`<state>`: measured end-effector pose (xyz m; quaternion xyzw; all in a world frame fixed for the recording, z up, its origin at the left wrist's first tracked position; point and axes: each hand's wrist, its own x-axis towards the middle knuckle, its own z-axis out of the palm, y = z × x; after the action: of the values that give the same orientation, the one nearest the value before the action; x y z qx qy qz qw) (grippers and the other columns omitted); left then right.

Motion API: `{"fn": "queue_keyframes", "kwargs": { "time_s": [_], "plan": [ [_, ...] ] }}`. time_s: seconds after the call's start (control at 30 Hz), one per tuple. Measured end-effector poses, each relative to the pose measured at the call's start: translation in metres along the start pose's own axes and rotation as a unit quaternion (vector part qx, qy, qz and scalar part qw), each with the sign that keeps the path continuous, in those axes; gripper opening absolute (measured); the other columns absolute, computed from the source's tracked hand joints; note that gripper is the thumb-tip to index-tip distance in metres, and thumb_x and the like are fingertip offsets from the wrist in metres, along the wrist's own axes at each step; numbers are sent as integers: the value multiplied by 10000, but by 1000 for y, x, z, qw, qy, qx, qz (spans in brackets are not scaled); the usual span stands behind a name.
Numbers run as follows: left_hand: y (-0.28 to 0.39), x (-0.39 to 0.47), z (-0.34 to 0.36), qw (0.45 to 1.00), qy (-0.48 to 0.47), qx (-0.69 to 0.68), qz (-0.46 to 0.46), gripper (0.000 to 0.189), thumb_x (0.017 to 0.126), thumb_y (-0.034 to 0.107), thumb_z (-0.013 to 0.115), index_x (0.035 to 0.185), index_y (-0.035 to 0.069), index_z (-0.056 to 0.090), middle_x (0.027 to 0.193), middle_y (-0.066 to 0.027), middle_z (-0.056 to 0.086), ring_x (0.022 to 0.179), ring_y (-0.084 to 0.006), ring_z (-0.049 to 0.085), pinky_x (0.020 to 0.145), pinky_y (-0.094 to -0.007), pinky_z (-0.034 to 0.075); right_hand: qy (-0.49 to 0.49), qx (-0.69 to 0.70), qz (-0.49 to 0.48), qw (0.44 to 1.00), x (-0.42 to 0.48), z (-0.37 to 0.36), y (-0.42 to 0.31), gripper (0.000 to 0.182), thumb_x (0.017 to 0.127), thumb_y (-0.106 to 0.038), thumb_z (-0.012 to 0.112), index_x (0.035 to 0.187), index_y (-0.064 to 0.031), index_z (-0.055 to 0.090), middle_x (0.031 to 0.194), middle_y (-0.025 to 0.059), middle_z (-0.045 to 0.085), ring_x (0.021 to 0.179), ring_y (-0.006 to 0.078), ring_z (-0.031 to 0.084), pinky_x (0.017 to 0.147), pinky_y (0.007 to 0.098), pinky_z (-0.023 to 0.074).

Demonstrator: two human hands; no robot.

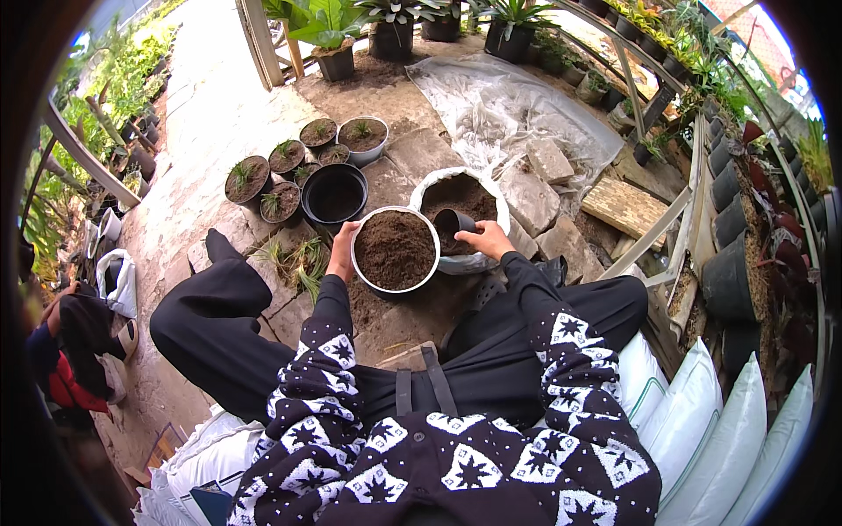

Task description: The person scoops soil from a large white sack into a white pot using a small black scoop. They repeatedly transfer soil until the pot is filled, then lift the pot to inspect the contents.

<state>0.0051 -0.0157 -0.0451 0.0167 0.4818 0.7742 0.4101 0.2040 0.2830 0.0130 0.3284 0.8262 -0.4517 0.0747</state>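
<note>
A white-rimmed plant pot (395, 250) full of dark soil stands before me, with my left hand (343, 252) gripping its left rim. My right hand (489, 239) holds a small black plastic pot (455, 221), tilted over the soil in an open white sack (503, 209). That sack stands just right of the filled pot. Behind and to the left is an empty-looking black pot (335, 193). Several small potted plants (247, 179) with grassy leaves cluster beside it. Loose grassy seedlings (305, 266) lie on the paving left of my left hand.
Stone blocks (528, 199) and a crumpled plastic sheet (513, 105) lie beyond the sack. A textured slab (623, 206) and a wooden frame (651, 240) are at right. White filled sacks (684, 394) stand beside me. Another person (79, 329) sits at far left.
</note>
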Motion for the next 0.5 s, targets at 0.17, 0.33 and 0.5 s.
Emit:
{"fn": "queue_keyframes", "kwargs": {
  "time_s": [0.17,0.33,0.5],
  "plan": [
    [-4,4,-6,1000,-6,21,9,517,887,438,530,1214,53,640,1149,-117,699,1000,-248,668,934,-360,508,178,-35,-84,980,12,1,17,719,724,-473,837,1141,87,668,1013,186,725,925,258,702,831,363,543],
    [-2,3,2,1000,-16,17,11,516,890,440,529,1209,52,645,1134,-106,706,998,-241,667,931,-354,504,112,98,-63,987,28,-11,27,904,698,-500,840,1292,128,572,1279,286,629,1208,330,617,1023,379,480],
    [-5,2,-5,1000,-6,13,4,510,897,444,525,1199,52,647,1134,-103,708,995,-240,666,932,-346,500,156,129,-232,952,-10,-16,-40,845,719,-408,861,1315,94,534,1252,221,615,1190,308,593,1028,378,461]
  ]
}}
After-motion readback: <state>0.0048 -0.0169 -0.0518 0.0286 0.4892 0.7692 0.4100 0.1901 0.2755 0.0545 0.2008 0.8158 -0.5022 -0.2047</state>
